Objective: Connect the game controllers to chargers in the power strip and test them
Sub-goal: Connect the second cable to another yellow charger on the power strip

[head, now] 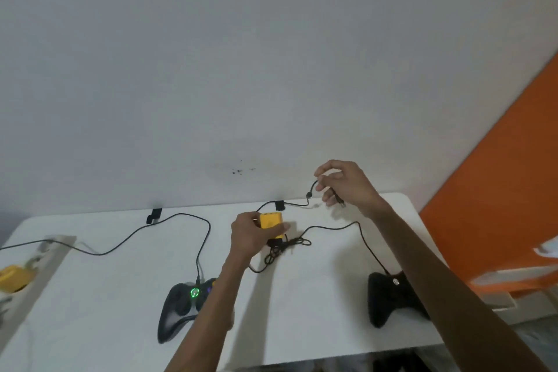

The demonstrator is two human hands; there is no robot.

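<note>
My left hand (249, 232) grips a yellow charger (271, 222) above the middle of the white table (90, 296). My right hand (347, 183) is raised at the back right, pinching the black cable end (311, 190) with its plug. That cable (363, 238) runs down to a black controller (389, 296) at the front right, partly under my right forearm. A second black controller (181, 308) lies left of centre with a green light lit; its cable (169, 220) leads left to a white power strip (39, 260) that holds another yellow charger (13, 276).
Black clips (154, 216) (279, 205) sit on the table's back edge against the grey wall. An orange panel (498, 190) and a white box (513, 278) stand to the right. A tangle of cable (283, 248) lies under the held charger.
</note>
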